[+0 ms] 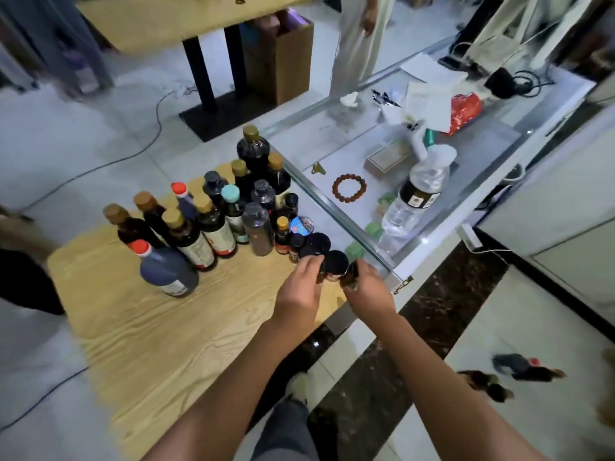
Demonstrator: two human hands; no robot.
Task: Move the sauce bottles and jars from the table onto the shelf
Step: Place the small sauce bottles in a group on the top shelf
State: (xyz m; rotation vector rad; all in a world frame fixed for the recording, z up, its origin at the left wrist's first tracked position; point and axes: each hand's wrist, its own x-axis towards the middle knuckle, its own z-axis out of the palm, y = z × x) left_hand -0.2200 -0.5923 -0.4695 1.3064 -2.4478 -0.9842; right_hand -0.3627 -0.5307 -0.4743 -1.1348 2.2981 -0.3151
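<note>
On the wooden desk (143,331) stands a tight cluster of sauce bottles (213,224) and jars, bunched at the corner nearest the glass counter (336,207). Seven bottles wear gold or tan caps, two have red caps (the squat dark one (166,269) in front and a slimmer one (183,199) behind), one has a teal cap (230,193), and about four more carry dark or grey caps; the packing is too dense for a firmer count. At the near right edge sit several small dark-lidded jars, among them one with a blue patterned lid (302,225). Both hands are at this jar group. The left hand (301,287) has its fingers curled round a small black-lidded jar (335,262) at the desk's edge, and the right hand (369,287) grips a second small dark jar (351,272) just beside it, the two jars nearly touching. Whether either jar is lifted clear of the desk cannot be told. On the glass counter to the right lie one bead bracelet (349,188), one clear water bottle (416,194) on its side, one red bag (466,113) and some papers (429,94). A second person (359,38) in pale clothing stands beyond the counter.
</note>
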